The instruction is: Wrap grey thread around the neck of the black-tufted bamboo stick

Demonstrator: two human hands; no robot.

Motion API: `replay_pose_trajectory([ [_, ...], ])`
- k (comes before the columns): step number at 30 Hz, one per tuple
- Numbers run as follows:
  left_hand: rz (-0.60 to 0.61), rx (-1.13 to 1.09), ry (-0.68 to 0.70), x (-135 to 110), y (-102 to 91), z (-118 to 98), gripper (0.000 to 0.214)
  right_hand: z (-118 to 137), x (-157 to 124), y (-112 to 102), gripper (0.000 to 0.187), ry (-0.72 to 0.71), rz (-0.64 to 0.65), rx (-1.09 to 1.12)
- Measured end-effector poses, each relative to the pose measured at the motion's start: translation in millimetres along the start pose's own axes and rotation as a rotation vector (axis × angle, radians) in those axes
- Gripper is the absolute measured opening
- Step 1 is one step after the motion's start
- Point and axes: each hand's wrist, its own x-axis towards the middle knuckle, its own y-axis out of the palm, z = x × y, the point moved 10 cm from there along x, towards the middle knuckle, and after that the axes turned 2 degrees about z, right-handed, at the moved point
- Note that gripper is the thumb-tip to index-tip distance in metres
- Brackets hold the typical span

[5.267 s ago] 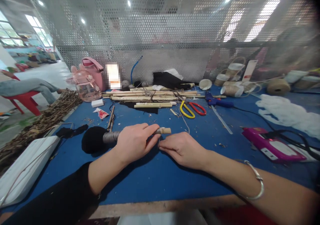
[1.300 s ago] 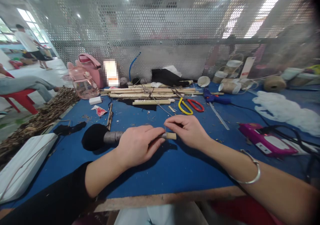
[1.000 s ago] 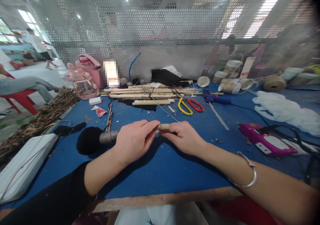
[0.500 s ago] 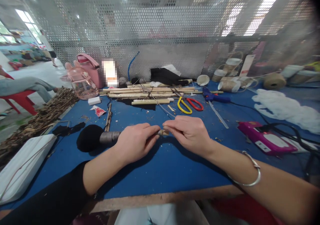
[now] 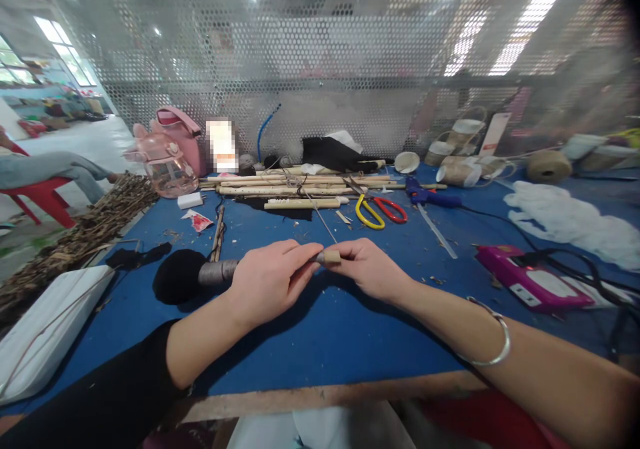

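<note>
A stick wrapped in grey cord (image 5: 217,272) lies across the front of the blue table, with a round black cloth ball (image 5: 179,276) at its left end. My left hand (image 5: 273,272) is closed around the stick and hides its middle. The stick's pale bare end (image 5: 331,257) shows beyond my left fingertips. Close against that end, my right hand (image 5: 377,269) is closed in a pinch on a thin grey cord (image 5: 323,217), which runs back toward the pile of sticks.
Behind my hands lie pale sticks (image 5: 295,181), scissors with yellow and red handles (image 5: 370,212) and a blue glue gun (image 5: 430,196). To the right are a purple power strip (image 5: 530,279) and white fluffy material (image 5: 575,219). A white block (image 5: 55,329) sits at left.
My right hand has moved slightly down and turned, so the stick's pale end now shows. The cord at its fingers has shifted left. My left hand stays in nearly the same place.
</note>
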Motion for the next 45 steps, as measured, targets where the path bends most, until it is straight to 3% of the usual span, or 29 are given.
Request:
replay_pose_trajectory([
  [7,-0.035,0.055,-0.068,2,1.2,11,0.031,24,-12,1,0.022,-0.238,-0.086,-0.524],
  [11,0.008,0.086,-0.112,4,7.4,21,0.032,43,-23,7,0.022,-0.359,-0.107,-0.77],
  [15,0.08,0.091,-0.126,4,14.1,23,0.032,64,-34,4,0.024,-0.516,-0.175,-0.857],
  [19,0.151,0.048,-0.057,3,20.5,7,0.033,73,-40,-10,0.022,-0.62,-0.292,-0.842],
  [24,0.185,0.017,0.027,1,21.4,-9,0.033,63,-32,-20,0.02,-0.565,-0.29,-0.693],
  [29,0.111,0.011,0.044,0,10.6,-10,0.031,45,-14,-29,0.018,-0.366,-0.24,-0.39],
  [34,0.006,-0.01,0.073,-2,1.3,-10,0.03,16,-2,-15,0.02,-0.114,-0.082,-0.123],
  [37,-0.065,-0.004,0.039,-2,-5.5,-5,0.031,7,-1,-4,0.024,-0.065,-0.008,-0.019],
  [41,-0.057,0.023,0.013,0,-6.1,-3,0.031,5,-2,3,0.028,-0.095,0.016,-0.076],
  [45,-0.009,0.054,-0.052,3,-1.1,5,0.029,20,-10,4,0.025,-0.203,-0.039,-0.395],
])
